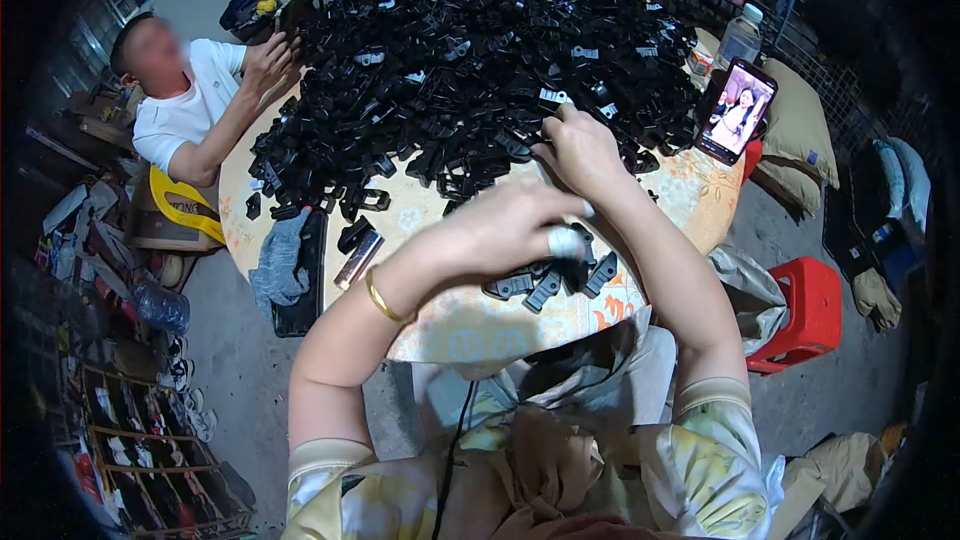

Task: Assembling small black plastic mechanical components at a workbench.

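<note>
A big heap of small black plastic parts [440, 70] covers the far side of the table. My right hand [588, 155] reaches to the heap's near edge, its fingers curled in; anything between them is hidden. Closer to me, my left hand [515, 225] crosses over the table, smeared by motion, with white wrapping on its fingertips and a gold bangle at the wrist. Just below it lie several dark grey clip-like parts [543, 290] in a small group near the table's front edge. Whether the left hand touches them, I cannot tell.
A lit phone [738, 110] stands at the right, before a clear bottle [741, 37]. Grey cloth [283, 262] and a dark tray [302, 300] sit at the left edge. Another person [190, 90] works at far left. A red stool [803, 315] stands right.
</note>
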`<act>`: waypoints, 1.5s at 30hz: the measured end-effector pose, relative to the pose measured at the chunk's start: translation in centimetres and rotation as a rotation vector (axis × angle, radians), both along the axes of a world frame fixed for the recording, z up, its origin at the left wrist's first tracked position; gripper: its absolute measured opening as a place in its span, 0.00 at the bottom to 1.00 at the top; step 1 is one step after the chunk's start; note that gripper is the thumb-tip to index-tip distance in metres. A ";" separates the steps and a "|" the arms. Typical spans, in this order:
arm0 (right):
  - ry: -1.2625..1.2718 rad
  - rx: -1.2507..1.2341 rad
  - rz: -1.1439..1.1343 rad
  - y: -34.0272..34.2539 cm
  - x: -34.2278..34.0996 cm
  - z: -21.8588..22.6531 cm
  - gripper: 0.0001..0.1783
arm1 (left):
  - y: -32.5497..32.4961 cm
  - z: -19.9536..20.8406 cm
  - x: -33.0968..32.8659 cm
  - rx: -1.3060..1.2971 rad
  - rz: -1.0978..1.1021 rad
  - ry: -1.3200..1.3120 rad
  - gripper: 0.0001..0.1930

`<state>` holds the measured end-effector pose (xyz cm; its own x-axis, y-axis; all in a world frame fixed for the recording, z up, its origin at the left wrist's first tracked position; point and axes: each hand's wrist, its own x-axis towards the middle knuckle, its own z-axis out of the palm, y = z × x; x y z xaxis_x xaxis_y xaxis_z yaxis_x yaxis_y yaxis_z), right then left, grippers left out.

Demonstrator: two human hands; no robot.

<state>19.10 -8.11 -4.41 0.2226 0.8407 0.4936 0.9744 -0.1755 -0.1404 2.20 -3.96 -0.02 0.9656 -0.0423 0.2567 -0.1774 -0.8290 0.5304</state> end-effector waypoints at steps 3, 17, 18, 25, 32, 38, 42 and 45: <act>-0.027 -0.047 -0.037 0.0 0.1 -0.2 0.13 | 3.9 1.4 2.0 0.075 0.346 -0.106 0.09; 0.260 0.158 0.122 -0.5 0.5 0.4 0.10 | 16.1 -0.5 8.6 0.487 0.968 -0.033 0.11; 0.330 0.260 0.164 -0.3 0.6 0.5 0.12 | 16.1 -0.4 8.3 0.399 0.964 -0.123 0.12; 1.106 0.564 0.366 -0.1 -0.3 2.0 0.19 | 9.4 -0.2 3.7 -1.153 0.418 -0.198 0.22; 0.958 0.508 0.456 -0.6 -2.1 1.8 0.20 | 4.8 -1.3 2.5 -1.211 0.289 -0.343 0.16; 0.565 0.700 0.397 -0.8 -3.4 2.3 0.18 | 5.0 -1.9 1.9 -1.036 0.341 -0.383 0.13; 0.590 0.674 0.387 -1.0 -3.2 2.4 0.18 | 4.4 -1.2 1.4 -0.867 0.417 -0.372 0.16; 0.488 0.663 0.410 -0.8 -2.7 2.2 0.19 | 3.7 -0.7 1.1 -0.723 0.421 -0.371 0.18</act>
<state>16.41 -8.96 -2.16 0.2795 0.4781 0.8327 0.7488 0.4343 -0.5007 3.28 -0.30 -0.70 0.7153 0.5862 0.3805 -0.1987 -0.3515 0.9149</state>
